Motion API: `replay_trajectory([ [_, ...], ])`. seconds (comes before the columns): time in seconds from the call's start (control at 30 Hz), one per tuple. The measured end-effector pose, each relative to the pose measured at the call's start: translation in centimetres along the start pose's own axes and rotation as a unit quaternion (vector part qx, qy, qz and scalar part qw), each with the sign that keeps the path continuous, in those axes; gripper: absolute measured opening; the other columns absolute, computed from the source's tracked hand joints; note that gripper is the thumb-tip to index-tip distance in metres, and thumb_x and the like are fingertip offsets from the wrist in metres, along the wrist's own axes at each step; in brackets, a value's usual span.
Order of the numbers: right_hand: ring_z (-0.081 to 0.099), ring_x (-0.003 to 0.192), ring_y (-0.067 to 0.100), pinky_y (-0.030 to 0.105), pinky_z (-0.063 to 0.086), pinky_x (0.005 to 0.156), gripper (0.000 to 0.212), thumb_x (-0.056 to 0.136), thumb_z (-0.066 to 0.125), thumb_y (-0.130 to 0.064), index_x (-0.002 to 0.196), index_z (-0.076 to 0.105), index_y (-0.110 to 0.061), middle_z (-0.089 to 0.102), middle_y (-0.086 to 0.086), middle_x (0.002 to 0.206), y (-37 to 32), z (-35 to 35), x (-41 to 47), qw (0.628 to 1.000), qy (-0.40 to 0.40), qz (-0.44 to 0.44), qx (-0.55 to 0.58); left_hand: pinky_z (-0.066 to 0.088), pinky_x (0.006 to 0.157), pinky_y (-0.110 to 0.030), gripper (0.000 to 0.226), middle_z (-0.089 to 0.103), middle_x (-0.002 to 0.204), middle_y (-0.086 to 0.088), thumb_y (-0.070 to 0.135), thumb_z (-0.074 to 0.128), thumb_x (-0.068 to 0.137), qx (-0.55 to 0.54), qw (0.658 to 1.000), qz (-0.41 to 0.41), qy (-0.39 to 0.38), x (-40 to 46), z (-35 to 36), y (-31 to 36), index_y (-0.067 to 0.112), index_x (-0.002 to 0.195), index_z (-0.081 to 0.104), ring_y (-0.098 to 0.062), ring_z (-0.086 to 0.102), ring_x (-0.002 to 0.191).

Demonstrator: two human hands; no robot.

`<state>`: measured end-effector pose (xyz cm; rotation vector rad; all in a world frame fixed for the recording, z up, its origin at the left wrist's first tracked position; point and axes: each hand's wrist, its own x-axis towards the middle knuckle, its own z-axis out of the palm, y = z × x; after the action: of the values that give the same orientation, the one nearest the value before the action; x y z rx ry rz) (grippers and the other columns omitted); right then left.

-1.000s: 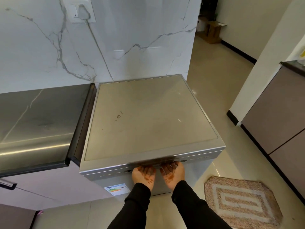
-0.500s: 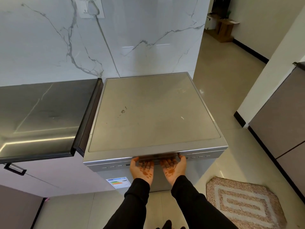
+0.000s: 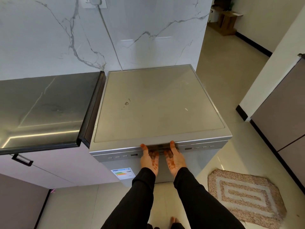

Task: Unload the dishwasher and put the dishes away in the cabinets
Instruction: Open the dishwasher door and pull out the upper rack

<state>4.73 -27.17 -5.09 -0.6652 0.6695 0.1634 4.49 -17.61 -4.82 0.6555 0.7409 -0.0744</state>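
Note:
A silver freestanding dishwasher [image 3: 158,104] stands against the marble wall, seen from above, with its door up. My left hand [image 3: 149,158] and my right hand [image 3: 175,158] sit side by side, palms up, under the recessed door handle [image 3: 160,147] in the middle of the control strip. The fingers of both hands curl up into the handle recess and are hidden there; each thumb lies over the top edge of the door. No dishes are in view.
A dark glossy countertop [image 3: 42,109] adjoins the dishwasher on the left, with a cabinet drawer and its black handle [image 3: 22,160] below. A patterned mat [image 3: 244,197] lies on the tiled floor at the right. Taupe cabinets [image 3: 280,116] line the right side.
The view has pulled back and up, so the dishwasher sits lower in frame. Both thumbs now show over the door's top edge, and the hands sit deeper in the handle.

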Motion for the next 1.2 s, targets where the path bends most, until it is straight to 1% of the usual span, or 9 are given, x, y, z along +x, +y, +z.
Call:
replay_trajectory([
  [0.17,0.063,0.101,0.023,0.03,0.05,0.088,0.039,0.089,0.062,-0.034,0.117,0.058,-0.007,0.066,0.014,0.111,0.9,0.3,-0.4,1.0,0.005,-0.008,-0.022,0.046,0.097,-0.033,0.066,0.057,0.13,-0.017,0.053,0.052,0.089,0.013,1.0,0.006,-0.009,0.5,-0.2,-0.3,0.007,0.137,0.042,-0.026,0.057,0.114],
  [0.23,0.064,0.101,0.023,0.031,0.051,0.088,0.039,0.09,0.058,-0.041,0.11,0.06,-0.008,0.066,0.015,0.111,1.7,0.5,-0.6,0.999,-0.015,0.0,-0.039,0.049,0.089,-0.031,0.066,0.06,0.125,-0.016,0.054,0.052,0.089,0.019,1.0,0.0,-0.021,0.5,-0.5,-0.3,0.008,0.135,0.044,-0.025,0.06,0.108],
  [0.37,0.063,0.106,0.025,0.034,0.051,0.095,0.05,0.091,0.057,-0.042,0.125,0.055,-0.006,0.065,0.016,0.117,2.8,1.0,-0.6,1.0,-0.011,-0.008,-0.021,0.052,0.075,-0.028,0.06,0.065,0.103,-0.009,0.058,0.051,0.088,0.051,0.998,-0.009,-0.034,0.8,-0.7,-0.1,0.01,0.124,0.051,-0.02,0.063,0.093],
  [0.5,0.065,0.097,0.021,0.032,0.052,0.092,0.05,0.093,0.055,-0.039,0.129,0.051,-0.005,0.065,0.014,0.111,3.0,1.2,-0.6,1.0,-0.015,-0.022,-0.013,0.053,0.084,-0.03,0.051,0.066,0.097,-0.009,0.058,0.05,0.088,0.08,0.996,-0.003,-0.046,1.0,-1.3,-0.1,0.011,0.108,0.055,-0.02,0.064,0.09],
  [0.63,0.065,0.097,0.023,0.036,0.05,0.097,0.048,0.093,0.056,-0.038,0.129,0.051,-0.005,0.063,0.017,0.118,3.4,0.9,-0.4,0.999,-0.014,-0.031,-0.023,0.051,0.096,-0.035,0.05,0.066,0.098,-0.009,0.056,0.049,0.09,0.087,0.995,0.008,-0.044,1.2,-1.4,-0.2,0.012,0.112,0.052,-0.021,0.065,0.092],
  [0.8,0.066,0.09,0.019,0.033,0.053,0.089,0.046,0.093,0.055,-0.038,0.127,0.051,-0.007,0.065,0.011,0.108,3.5,0.6,0.2,0.998,-0.024,-0.04,-0.038,0.051,0.094,-0.037,0.055,0.065,0.101,-0.012,0.056,0.047,0.091,0.078,0.996,0.023,-0.038,1.4,-1.1,-0.8,0.009,0.119,0.051,-0.025,0.064,0.096],
  [0.97,0.062,0.107,0.027,0.036,0.053,0.09,0.054,0.09,0.059,-0.041,0.131,0.048,-0.008,0.062,0.015,0.122,3.9,0.5,1.0,0.998,-0.014,-0.047,-0.029,0.052,0.092,-0.037,0.061,0.064,0.105,-0.013,0.057,0.047,0.09,0.065,0.997,0.038,-0.03,1.6,-1.0,-0.9,0.008,0.129,0.048,-0.026,0.063,0.099],
  [1.1,0.065,0.1,0.03,0.045,0.056,0.084,0.04,0.084,0.068,-0.039,0.112,0.053,-0.014,0.064,0.014,0.114,4.6,0.5,0.2,0.998,0.041,-0.051,-0.013,0.055,0.075,-0.039,0.06,0.064,0.105,-0.015,0.06,0.051,0.087,0.052,0.998,0.005,-0.017,0.2,-1.0,-1.6,0.011,0.122,0.052,-0.028,0.063,0.093],
  [1.2,0.062,0.106,0.029,0.047,0.052,0.093,0.05,0.084,0.069,-0.038,0.124,0.05,-0.014,0.062,0.013,0.118,5.3,-1.6,-1.3,0.998,0.054,-0.023,-0.038,0.053,0.088,-0.04,0.057,0.063,0.111,-0.015,0.056,0.053,0.088,0.078,0.997,-0.006,-0.002,-0.9,-3.2,-2.8,0.012,0.124,0.051,-0.028,0.062,0.1],
])
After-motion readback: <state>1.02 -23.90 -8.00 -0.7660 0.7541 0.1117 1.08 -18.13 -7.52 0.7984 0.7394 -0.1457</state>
